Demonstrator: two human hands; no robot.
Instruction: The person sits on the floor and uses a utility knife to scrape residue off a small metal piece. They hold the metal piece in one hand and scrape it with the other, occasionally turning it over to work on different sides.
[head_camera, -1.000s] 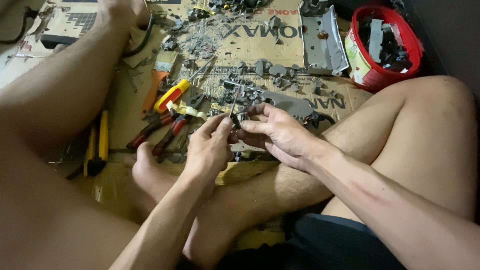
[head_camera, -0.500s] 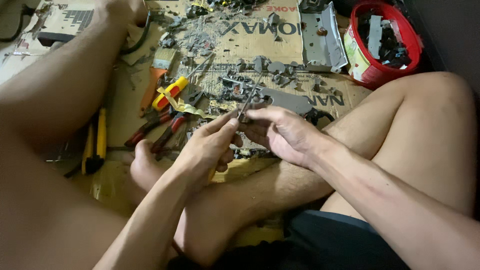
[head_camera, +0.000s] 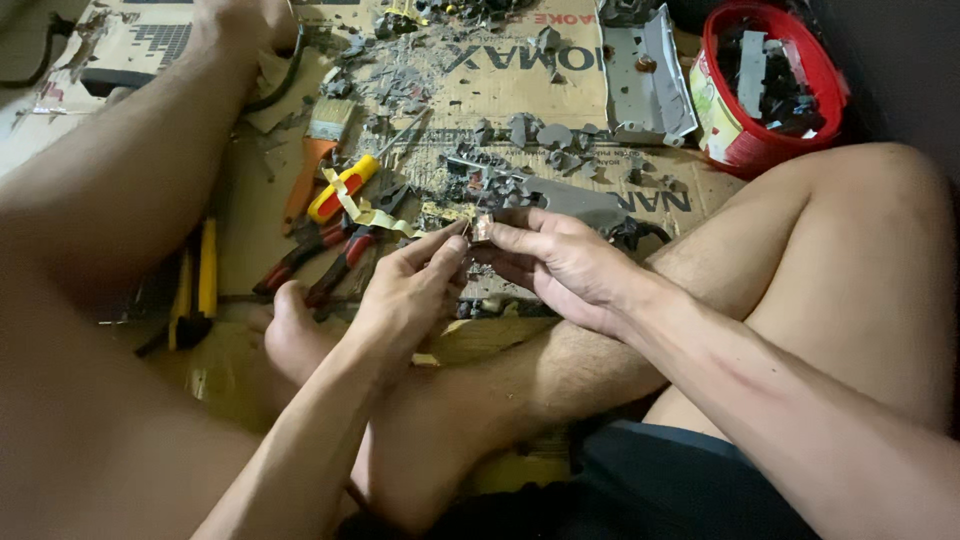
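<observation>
I sit on the floor with legs crossed over flattened cardboard (head_camera: 560, 70). My left hand (head_camera: 410, 290) and my right hand (head_camera: 555, 262) meet above my foot, fingertips pinching one small metal part (head_camera: 481, 230) between them. The part is tiny, brownish and partly hidden by my fingers. A pale strip (head_camera: 365, 212) curls just left of my left hand. Grey broken plastic and metal scraps (head_camera: 520, 180) lie right behind the hands.
A red bucket (head_camera: 800, 60) of dark scrap stands at the back right beside a grey plastic casing (head_camera: 648, 70). Red-handled pliers (head_camera: 320, 255), a yellow-red screwdriver (head_camera: 342, 188), an orange-handled brush (head_camera: 305, 175) and yellow-handled tools (head_camera: 195, 285) lie to the left.
Both hands have drawn closer to my body with the small part still pinched. The thin tool seen sticking up between the fingers earlier is no longer visible.
</observation>
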